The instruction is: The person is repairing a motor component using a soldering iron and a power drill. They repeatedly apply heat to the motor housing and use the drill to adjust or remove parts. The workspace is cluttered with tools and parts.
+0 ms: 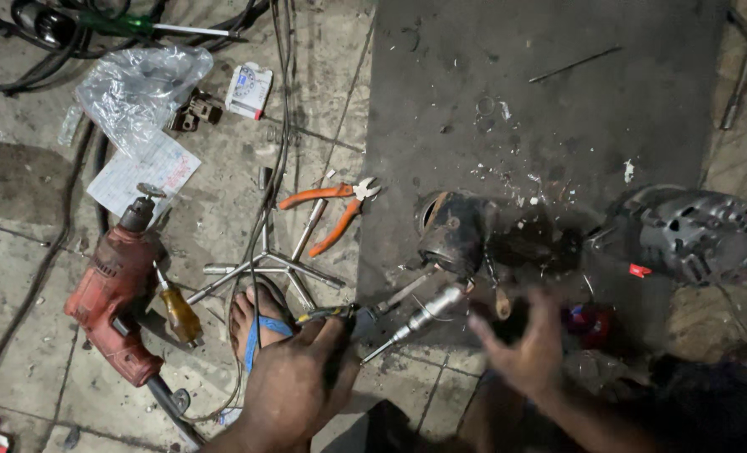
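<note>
My left hand [294,382] is closed around the dark handle of a slim tool [340,317] low in the middle, above my sandalled foot [252,323]. My right hand [524,348] hovers blurred with fingers spread, holding nothing, just below a dark motor housing [455,231] on a dark mat [549,109]. A silver metal shaft [428,315] and a small wooden-handled tool [501,304] lie between the hands. A ribbed grey alternator [699,235] sits to the right.
A red power drill [113,294], a yellow-handled screwdriver [178,312], a cross wrench [264,264] and orange-handled pliers [331,205] lie on the concrete floor at left. A plastic bag [138,92], a paper sheet [143,172], black cables [21,42] and a small white box [249,90] lie behind.
</note>
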